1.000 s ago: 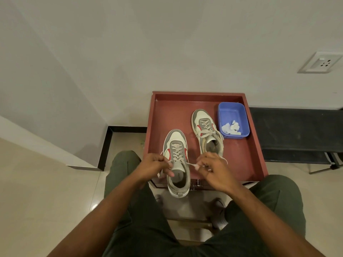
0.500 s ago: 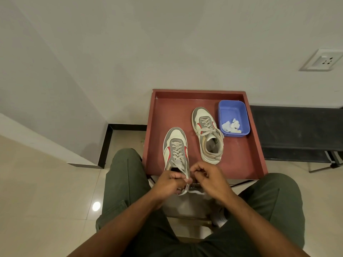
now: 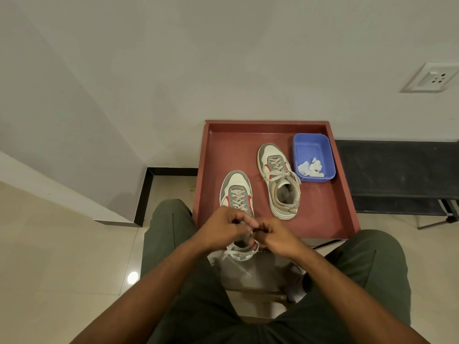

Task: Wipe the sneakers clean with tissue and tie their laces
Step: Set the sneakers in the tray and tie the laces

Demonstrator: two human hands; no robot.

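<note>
Two white, grey and red sneakers lie on a red-brown tray table [image 3: 330, 219]. The left sneaker [image 3: 236, 192] points away from me, its heel hanging over the tray's near edge. My left hand [image 3: 223, 229] and my right hand [image 3: 275, 234] meet over its tongue, fingers curled, pinching its laces [image 3: 252, 238]; loose lace ends [image 3: 229, 252] trail beside the heel. The right sneaker [image 3: 279, 180] lies farther back with its laces in a bow. Crumpled white tissue [image 3: 310, 167] sits in a blue tub [image 3: 313, 145] at the tray's back right.
My knees in green trousers flank the tray's near edge. A wall rises right behind the tray, with a socket plate [image 3: 431, 76] at upper right. A dark bench [image 3: 397, 170] stands to the right. Pale tiled floor [image 3: 62, 256] spreads to the left.
My hands went from stretching a lace apart across the left sneaker to meeting close together over its tongue. The view has dipped slightly.
</note>
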